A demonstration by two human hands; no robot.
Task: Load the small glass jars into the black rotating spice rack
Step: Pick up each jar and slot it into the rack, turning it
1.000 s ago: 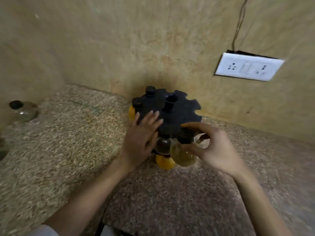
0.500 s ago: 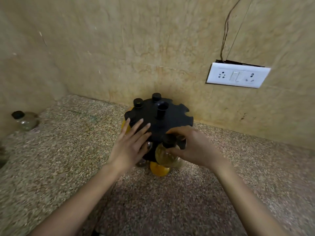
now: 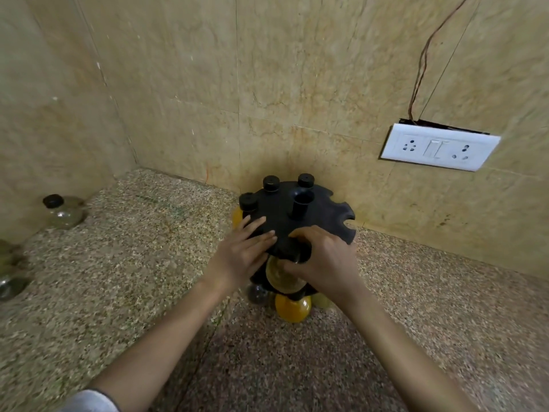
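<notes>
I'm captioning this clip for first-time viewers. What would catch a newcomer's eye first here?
The black spice rack by the wall draws the eye: the left hand rests flat on its top, the right hand grips an amber jar at its near rim. Then the white switchboard on the wall at right and a loose jar at the counter's far left.

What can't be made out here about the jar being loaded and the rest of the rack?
Head view: the held jar, its cap and whether its neck sits in a slot, hidden by the right hand.
Head view: the rack, near-left slots covered by the left hand; lower tier mostly under the top disc.
Head view: jars at the left edge, cut off and blurred.
</notes>
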